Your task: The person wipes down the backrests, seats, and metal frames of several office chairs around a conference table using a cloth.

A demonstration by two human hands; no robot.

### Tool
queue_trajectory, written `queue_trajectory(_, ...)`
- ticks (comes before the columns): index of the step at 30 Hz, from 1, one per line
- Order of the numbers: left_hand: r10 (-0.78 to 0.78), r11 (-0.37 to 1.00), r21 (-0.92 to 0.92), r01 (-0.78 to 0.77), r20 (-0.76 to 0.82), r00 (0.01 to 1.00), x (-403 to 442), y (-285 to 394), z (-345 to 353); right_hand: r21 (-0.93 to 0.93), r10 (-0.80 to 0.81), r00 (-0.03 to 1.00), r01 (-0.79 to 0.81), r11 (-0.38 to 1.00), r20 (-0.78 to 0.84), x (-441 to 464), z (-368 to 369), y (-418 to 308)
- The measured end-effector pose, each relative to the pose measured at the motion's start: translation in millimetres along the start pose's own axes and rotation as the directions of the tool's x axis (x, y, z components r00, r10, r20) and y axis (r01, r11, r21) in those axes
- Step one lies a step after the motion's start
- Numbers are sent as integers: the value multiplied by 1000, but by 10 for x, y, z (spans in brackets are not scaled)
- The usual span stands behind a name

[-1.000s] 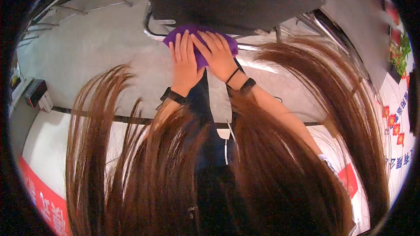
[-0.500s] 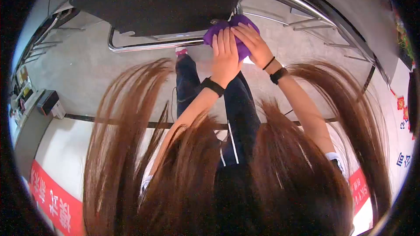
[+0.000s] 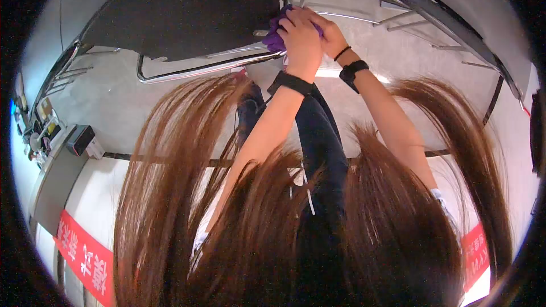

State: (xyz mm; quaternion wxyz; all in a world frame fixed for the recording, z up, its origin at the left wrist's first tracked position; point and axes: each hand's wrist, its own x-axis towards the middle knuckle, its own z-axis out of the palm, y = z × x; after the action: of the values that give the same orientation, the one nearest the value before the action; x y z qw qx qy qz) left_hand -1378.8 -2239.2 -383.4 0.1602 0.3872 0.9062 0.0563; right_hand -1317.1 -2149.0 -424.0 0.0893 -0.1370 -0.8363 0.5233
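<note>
A crumpled purple cloth (image 3: 275, 38) is bunched at the front corner of a black chair seat (image 3: 193, 14), against the chair's chrome frame (image 3: 199, 71). My left hand (image 3: 302, 45) lies over the cloth with its fingers curled into it. Close beside it on the right, my right hand (image 3: 330, 33) grips the other side of the cloth, its fingers partly hidden behind the left hand. The part of the chair inside the cloth cannot be seen.
Another chair with a chrome and black frame (image 3: 398, 0) stands at upper right. A grey cabinet (image 3: 51, 185) with a dark box (image 3: 79, 139) near it is at left. Long hair (image 3: 170, 182) hangs across the lower view. A red banner (image 3: 85, 258) is at lower left.
Both hands have moved up and slightly left with the cloth, which is now more crumpled. The left fingers went from lying flat to curled, and the chair has shifted in view.
</note>
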Motion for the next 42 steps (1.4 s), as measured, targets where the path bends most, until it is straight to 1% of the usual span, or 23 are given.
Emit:
queue_trajectory(2,36,995,-94,-42,-65,997,-82,-152,-17,4,-11,999,11,1000,-40,-21,102,-77)
queue_trajectory(5,147,979,-126,-159,-99,984,-310,-405,-28,-47,-28,996,24,999,-81,-134,244,-231)
queue_trajectory(6,158,962,-213,-169,-69,985,-392,-470,-118,-42,-12,995,8,999,-99,-197,315,-295)
queue_trajectory(9,251,893,-384,-234,-6,968,-588,-801,-282,-159,-8,994,-10,987,-113,-266,469,-604)
queue_trajectory(11,299,889,-368,-272,17,954,-699,-1025,-341,-286,8,1000,-10,958,-8,-305,562,-801)
queue_trajectory(13,331,883,-363,-298,33,943,-778,-1181,-419,-382,-8,1000,14,924,16,-332,703,-867)
queue_trajectory(15,351,874,-375,-310,45,935,-836,-1287,-515,-458,22,999,-8,889,25,-352,821,-977)
queue_trajectory(16,353,871,-371,-321,17,936,-841,-1345,-499,-497,39,999,-19,868,30,-336,874,-1020)
queue_trajectory(19,375,854,-338,-394,-122,919,-816,-1559,-336,-508,34,999,-18,861,22,-226,1012,-1060)
queue_trajectory(20,358,880,-272,-390,-161,920,-815,-1595,-310,-563,10,1000,2,826,18,-185,1058,-1044)
queue_trajectory(24,292,863,-350,-363,-240,926,-785,-1961,-451,-600,-54,997,74,797,51,49,1399,-1140)
queue_trajectory(26,264,886,-313,-343,-269,926,-828,-2217,-389,-585,-42,996,81,807,81,156,1576,-1224)
queue_trajectory(27,253,902,-284,-326,-265,931,-706,-1775,-298,-560,-29,995,76,825,92,65,1153,-1033)
queue_trajectory(29,257,897,-290,-333,-271,928,-696,-1665,-350,-574,-27,995,78,815,96,48,1058,-1025)
queue_trajectory(37,254,886,-283,-368,-368,895,-732,-1909,-318,-621,-44,998,65,781,50,131,1260,-1207)
queue_trajectory(42,206,916,-249,-314,-380,902,-713,-2002,-264,-642,-43,999,51,765,28,219,1410,-1203)
